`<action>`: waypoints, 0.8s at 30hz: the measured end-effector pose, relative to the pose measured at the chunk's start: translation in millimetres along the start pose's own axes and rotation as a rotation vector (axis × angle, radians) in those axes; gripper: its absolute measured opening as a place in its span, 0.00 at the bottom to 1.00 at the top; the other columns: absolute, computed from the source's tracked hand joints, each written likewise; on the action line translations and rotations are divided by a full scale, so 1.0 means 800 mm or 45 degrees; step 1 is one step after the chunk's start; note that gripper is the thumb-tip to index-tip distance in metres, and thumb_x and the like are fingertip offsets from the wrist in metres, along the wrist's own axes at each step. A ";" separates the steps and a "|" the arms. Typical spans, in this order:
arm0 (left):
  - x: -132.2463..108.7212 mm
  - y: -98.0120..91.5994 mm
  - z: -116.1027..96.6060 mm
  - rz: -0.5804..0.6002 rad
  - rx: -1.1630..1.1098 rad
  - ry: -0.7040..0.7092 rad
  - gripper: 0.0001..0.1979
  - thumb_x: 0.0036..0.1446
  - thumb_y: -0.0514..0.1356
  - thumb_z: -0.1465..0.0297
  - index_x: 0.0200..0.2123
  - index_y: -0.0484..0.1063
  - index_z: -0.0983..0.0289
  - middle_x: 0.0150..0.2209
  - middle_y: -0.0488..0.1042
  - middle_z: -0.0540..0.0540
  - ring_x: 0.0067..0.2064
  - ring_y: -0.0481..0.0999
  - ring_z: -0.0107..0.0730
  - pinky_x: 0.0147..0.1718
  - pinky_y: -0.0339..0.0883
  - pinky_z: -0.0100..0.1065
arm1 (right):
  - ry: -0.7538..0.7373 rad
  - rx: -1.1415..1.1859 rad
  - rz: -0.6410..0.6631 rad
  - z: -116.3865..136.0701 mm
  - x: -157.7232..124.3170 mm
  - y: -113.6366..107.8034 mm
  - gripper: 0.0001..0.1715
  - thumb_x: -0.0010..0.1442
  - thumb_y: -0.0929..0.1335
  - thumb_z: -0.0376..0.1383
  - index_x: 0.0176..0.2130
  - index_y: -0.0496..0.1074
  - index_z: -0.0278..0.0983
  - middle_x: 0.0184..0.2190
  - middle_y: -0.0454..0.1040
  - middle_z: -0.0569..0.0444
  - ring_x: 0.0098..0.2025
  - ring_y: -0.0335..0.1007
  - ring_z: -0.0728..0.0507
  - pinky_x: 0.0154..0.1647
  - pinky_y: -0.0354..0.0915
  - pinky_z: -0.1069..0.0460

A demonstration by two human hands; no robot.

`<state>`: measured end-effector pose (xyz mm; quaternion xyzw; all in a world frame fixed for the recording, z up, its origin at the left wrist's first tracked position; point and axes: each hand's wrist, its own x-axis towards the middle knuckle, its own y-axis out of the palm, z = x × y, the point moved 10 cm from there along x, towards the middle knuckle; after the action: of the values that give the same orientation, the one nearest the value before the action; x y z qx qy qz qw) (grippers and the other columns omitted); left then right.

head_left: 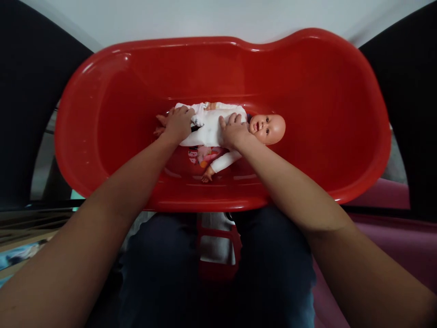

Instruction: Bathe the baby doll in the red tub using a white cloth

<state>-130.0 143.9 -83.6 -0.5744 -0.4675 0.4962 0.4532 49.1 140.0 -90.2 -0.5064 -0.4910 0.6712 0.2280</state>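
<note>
Bare forearms (102,200) are being reached down into a red plastic baby tub (205,68) — a baby doll (264,130) in a white sleepsuit (208,132) is being steadied on its back mid-tub, head toward 3 o'clock. The left hand (177,124) is being spread over the lower body, the right hand (234,131) across the chest — neither is pinching.

Both bare forearms (112,191) reach in from the near corners and angle toward each other. The left hand (177,124) and right hand (234,130) lie palm down and open, fingers spread farward, a little apart.
</note>
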 end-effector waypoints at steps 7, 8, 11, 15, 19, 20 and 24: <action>-0.019 -0.020 0.064 -0.054 0.119 -0.341 0.23 0.79 0.50 0.63 0.68 0.65 0.70 0.68 0.70 0.62 0.66 0.64 0.48 0.67 0.50 0.51 | -0.005 0.003 -0.022 -0.001 0.001 -0.001 0.58 0.69 0.68 0.42 0.83 0.39 0.31 0.81 0.39 0.25 0.81 0.35 0.11 0.73 0.53 0.20; -0.019 -0.021 0.065 -0.051 0.111 -0.351 0.23 0.78 0.50 0.63 0.67 0.65 0.71 0.68 0.70 0.63 0.66 0.64 0.48 0.66 0.51 0.51 | -0.002 0.006 -0.020 -0.001 0.001 -0.001 0.58 0.69 0.68 0.43 0.83 0.39 0.31 0.81 0.39 0.25 0.81 0.35 0.11 0.73 0.53 0.20; -0.011 -0.023 0.052 -0.048 0.075 -0.292 0.20 0.79 0.48 0.67 0.65 0.64 0.73 0.66 0.69 0.65 0.64 0.65 0.43 0.67 0.52 0.47 | 0.017 0.004 0.002 -0.001 -0.001 -0.002 0.57 0.69 0.68 0.41 0.83 0.38 0.30 0.81 0.38 0.24 0.81 0.34 0.12 0.74 0.53 0.21; 0.009 -0.035 -0.008 -0.228 0.088 0.018 0.19 0.80 0.46 0.70 0.66 0.63 0.72 0.69 0.67 0.64 0.71 0.58 0.41 0.74 0.43 0.45 | 0.027 0.030 0.016 0.000 -0.005 -0.003 0.56 0.69 0.68 0.37 0.83 0.38 0.29 0.81 0.36 0.23 0.82 0.33 0.11 0.74 0.51 0.21; 0.018 -0.005 -0.064 -0.101 0.136 0.316 0.17 0.72 0.52 0.76 0.59 0.71 0.66 0.62 0.74 0.64 0.67 0.66 0.45 0.73 0.49 0.45 | -0.005 0.056 -0.014 0.001 -0.003 -0.004 0.56 0.69 0.68 0.38 0.83 0.39 0.29 0.81 0.37 0.23 0.81 0.33 0.10 0.73 0.50 0.18; 0.018 0.002 -0.066 -0.066 0.116 0.315 0.17 0.71 0.52 0.77 0.58 0.73 0.64 0.60 0.75 0.63 0.65 0.69 0.46 0.70 0.54 0.45 | -0.010 0.051 -0.012 0.001 -0.002 -0.003 0.56 0.69 0.68 0.38 0.83 0.39 0.30 0.81 0.37 0.23 0.81 0.33 0.09 0.73 0.51 0.18; 0.011 0.004 -0.038 -0.035 0.049 0.186 0.15 0.75 0.52 0.74 0.59 0.72 0.64 0.61 0.75 0.63 0.61 0.70 0.47 0.64 0.59 0.47 | -0.019 0.034 -0.009 0.000 0.003 0.001 0.57 0.68 0.68 0.38 0.83 0.39 0.30 0.81 0.37 0.23 0.81 0.33 0.09 0.72 0.52 0.17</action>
<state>-98.7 150.8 -85.1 -0.5937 -0.4314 0.4556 0.5039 48.5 141.7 -92.2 -0.4965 -0.4855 0.6807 0.2334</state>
